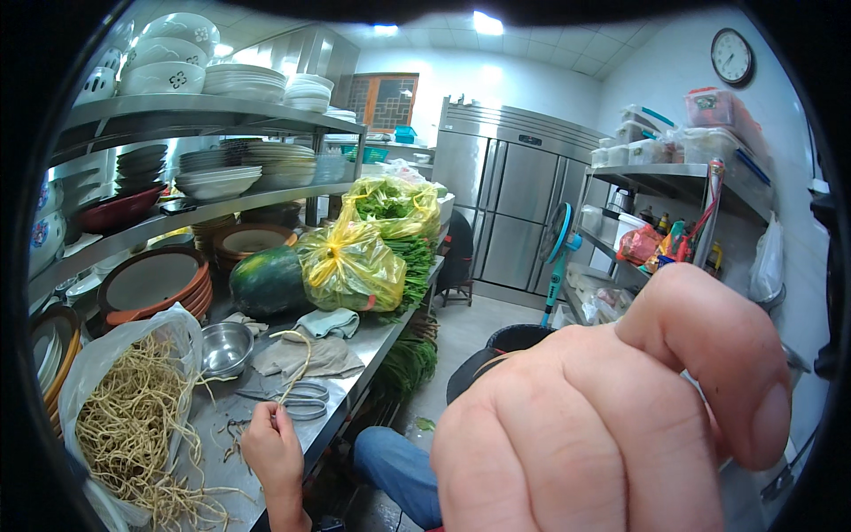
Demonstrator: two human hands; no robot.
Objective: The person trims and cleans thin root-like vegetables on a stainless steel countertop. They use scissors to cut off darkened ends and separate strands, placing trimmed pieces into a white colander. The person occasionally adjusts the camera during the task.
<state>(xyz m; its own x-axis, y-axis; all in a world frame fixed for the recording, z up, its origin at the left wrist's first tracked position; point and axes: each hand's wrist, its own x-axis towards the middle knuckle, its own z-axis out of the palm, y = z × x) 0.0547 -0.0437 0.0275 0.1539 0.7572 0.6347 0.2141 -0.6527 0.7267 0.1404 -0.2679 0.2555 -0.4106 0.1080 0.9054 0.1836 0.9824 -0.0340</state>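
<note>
Over the steel worktable (216, 405), my left hand (274, 442) pinches one long pale root (302, 366) between thumb and forefinger; the root bends upward. Just behind that hand lie grey metal scissors (309, 399). An open clear plastic bag (86, 399) on the left is filled with tangled pale roots (133, 399), some spilling over its edge. Dark trimmed scraps (234, 439) are scattered near my left hand. My right hand (572, 425) is raised very close to the camera, fingers curled. Its inner side is hidden, so whether it holds anything does not show.
A steel bowl (227, 349), grey cloths (309, 356), a watermelon (269, 282) and yellow bags of greens (356, 266) stand along the table. Dish shelves (219, 110) rise at left. A blue fan (555, 266) stands before the steel refrigerator (525, 179). My knee (395, 469) is beside the table edge.
</note>
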